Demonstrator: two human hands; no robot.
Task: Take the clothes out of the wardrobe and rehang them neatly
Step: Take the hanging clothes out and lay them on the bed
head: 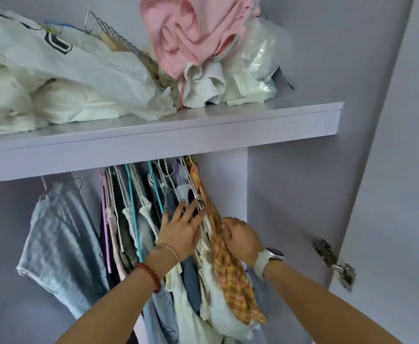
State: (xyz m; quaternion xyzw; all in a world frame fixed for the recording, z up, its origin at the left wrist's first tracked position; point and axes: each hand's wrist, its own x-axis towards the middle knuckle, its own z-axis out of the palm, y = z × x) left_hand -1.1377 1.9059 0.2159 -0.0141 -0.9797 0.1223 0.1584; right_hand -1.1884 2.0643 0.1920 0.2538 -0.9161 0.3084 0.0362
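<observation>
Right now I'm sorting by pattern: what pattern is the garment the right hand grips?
Orange-yellow plaid garment, gripped by the right hand; the head view shows it.

Hanging rail hidden behind the shelf (153, 135) edge. Right hand (240, 240) fingertips buried in the orange plaid garment (230, 274). Hanging clothes (139, 232) cut off at the bottom edge.
</observation>
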